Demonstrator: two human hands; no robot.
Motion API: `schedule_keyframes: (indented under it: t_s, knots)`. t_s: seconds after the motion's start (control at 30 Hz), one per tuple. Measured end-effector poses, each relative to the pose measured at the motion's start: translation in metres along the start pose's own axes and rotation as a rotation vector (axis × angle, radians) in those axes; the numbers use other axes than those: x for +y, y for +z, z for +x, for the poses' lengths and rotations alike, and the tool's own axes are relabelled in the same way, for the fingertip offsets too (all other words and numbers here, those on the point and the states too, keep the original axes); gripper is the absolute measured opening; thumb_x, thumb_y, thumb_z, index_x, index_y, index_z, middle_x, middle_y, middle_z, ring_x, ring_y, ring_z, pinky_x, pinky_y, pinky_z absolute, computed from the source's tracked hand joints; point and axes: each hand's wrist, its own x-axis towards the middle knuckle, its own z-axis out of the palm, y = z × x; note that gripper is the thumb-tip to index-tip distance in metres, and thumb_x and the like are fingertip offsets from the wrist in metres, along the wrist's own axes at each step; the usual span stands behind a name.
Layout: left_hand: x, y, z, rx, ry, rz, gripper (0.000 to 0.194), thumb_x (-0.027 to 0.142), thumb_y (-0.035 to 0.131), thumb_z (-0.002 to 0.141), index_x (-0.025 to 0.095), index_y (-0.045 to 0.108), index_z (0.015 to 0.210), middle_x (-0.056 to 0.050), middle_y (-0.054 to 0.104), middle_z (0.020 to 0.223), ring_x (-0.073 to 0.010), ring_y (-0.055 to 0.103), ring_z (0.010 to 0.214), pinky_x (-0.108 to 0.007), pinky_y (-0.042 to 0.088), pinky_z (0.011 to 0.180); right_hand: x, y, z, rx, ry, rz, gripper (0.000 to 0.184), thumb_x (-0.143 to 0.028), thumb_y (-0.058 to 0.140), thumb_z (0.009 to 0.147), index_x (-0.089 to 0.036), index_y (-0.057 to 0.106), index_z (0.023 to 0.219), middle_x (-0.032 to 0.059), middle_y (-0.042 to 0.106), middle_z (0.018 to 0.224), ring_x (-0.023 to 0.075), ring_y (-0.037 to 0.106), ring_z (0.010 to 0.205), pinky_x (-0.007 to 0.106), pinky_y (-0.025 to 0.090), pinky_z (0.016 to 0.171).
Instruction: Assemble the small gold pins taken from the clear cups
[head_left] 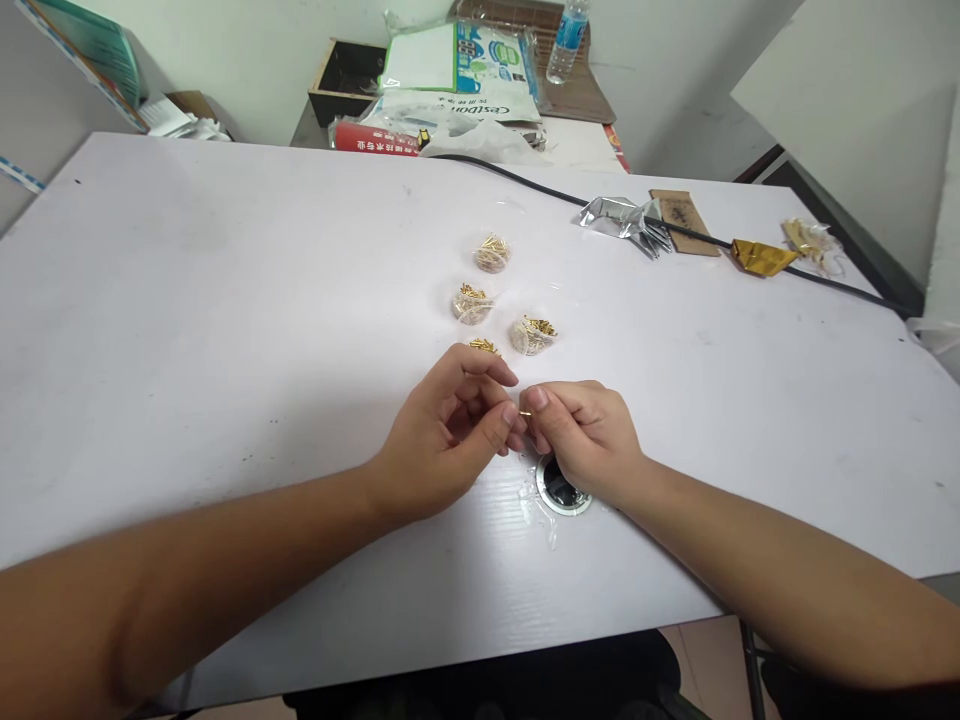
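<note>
My left hand (457,425) and my right hand (589,430) meet over the white table (225,400). A tiny thin gold-coloured metal pin (525,413) shows between their fingertips. Both hands pinch at it, thumb against fingers; the left forefinger arches above. Just beyond them stand small clear bags or cups of gold-coloured metal pieces: a far bundle (493,256), a middle bundle (472,305) and a right bundle (533,336). Another heap of gold pieces (484,346) is mostly hidden behind my left hand.
A round black cable hole (562,488) with clear film lies under my right hand. At the back right, a black cable (525,182) runs past silver foil (619,217), cardboard (684,222) and a gold packet (763,257). A water bottle (568,42) and packages stand beyond.
</note>
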Motion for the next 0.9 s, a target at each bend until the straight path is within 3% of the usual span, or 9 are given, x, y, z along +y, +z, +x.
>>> schedule_keyframes:
  t_s: [0.57, 0.9]
  knots:
    - [-0.01, 0.002, 0.002, -0.099, 0.124, -0.093, 0.022, 0.008, 0.044, 0.098, 0.024, 0.029, 0.095, 0.006, 0.044, 0.083, -0.0026, 0.056, 0.07, -0.016, 0.052, 0.067, -0.001, 0.007, -0.003, 0.064, 0.105, 0.08, 0.05, -0.035, 0.046, 0.103, -0.017, 0.046, 0.056, -0.0006, 0.055, 0.055, 0.0091, 0.058, 0.054, 0.02, 0.046, 0.049]
    - [-0.015, 0.0, 0.003, -0.107, 0.212, -0.009, 0.023, 0.008, 0.043, 0.098, 0.025, 0.028, 0.095, 0.005, 0.041, 0.084, -0.0044, 0.052, 0.069, -0.018, 0.051, 0.065, -0.002, 0.009, -0.004, 0.104, 0.171, -0.01, 0.056, -0.048, 0.047, 0.1, -0.018, 0.044, 0.053, -0.0001, 0.053, 0.05, 0.0105, 0.058, 0.052, 0.02, 0.042, 0.045]
